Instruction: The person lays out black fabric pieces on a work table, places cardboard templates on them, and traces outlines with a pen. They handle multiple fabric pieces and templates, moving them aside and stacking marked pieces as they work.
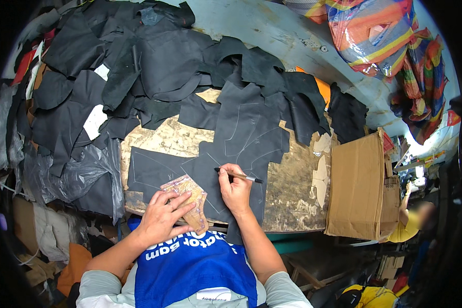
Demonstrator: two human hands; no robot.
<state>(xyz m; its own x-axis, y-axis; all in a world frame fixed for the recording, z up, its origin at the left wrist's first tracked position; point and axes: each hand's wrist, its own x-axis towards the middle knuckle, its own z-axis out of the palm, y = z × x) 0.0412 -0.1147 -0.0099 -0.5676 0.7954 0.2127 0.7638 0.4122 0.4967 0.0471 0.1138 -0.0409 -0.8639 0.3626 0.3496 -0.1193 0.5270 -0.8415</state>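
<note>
A black leather or leather-like sheet (251, 128) lies on the worn wooden table, marked with pale outlines of angular and curved shapes. My left hand (162, 214) holds a tan, stained pattern template (194, 199) near the table's front edge, fingers spread across its face. The template's upper part overlaps the sheet, while its narrow lower end reaches over the edge toward my blue apron. Just to the right, my right hand (235, 191) is closed round a slim brown pen (238, 175) with dark ends. The pen slants above the sheet; whether it touches cannot be told.
Black hide pieces (164, 61) are heaped across the table's back and left. A cardboard box (355, 187) stands at the right end, beside pale scraps (319, 179). Grey plastic (82, 177) hangs at the left. Striped bags (369, 36) sit back right; another person (408, 226) is beyond the box.
</note>
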